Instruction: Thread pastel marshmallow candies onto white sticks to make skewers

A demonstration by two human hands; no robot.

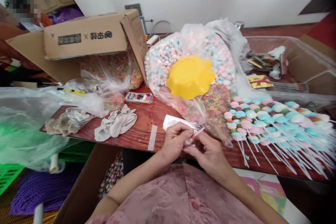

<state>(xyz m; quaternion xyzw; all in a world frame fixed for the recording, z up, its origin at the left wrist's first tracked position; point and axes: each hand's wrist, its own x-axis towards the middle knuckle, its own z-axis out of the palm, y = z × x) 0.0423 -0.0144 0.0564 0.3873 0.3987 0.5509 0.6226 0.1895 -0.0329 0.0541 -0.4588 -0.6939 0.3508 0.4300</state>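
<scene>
Both hands at table's (141, 131) near edge: left hand (175, 139) & right hand (210, 152) pinch a small clear packet (183, 126) between fingertips, just beside the marshmallow skewers (273, 122) w/ white sticks.

Two bare forearms reach up from the lower frame and meet at centre. Left hand (175, 139) and right hand (210, 154) touch, fingers curled together.

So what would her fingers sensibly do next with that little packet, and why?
Probably pull the small clear plastic packet open. Both the left hand and the right hand pinch it at one end above the reddish wooden table, beside finished pastel marshmallow skewers.
</scene>
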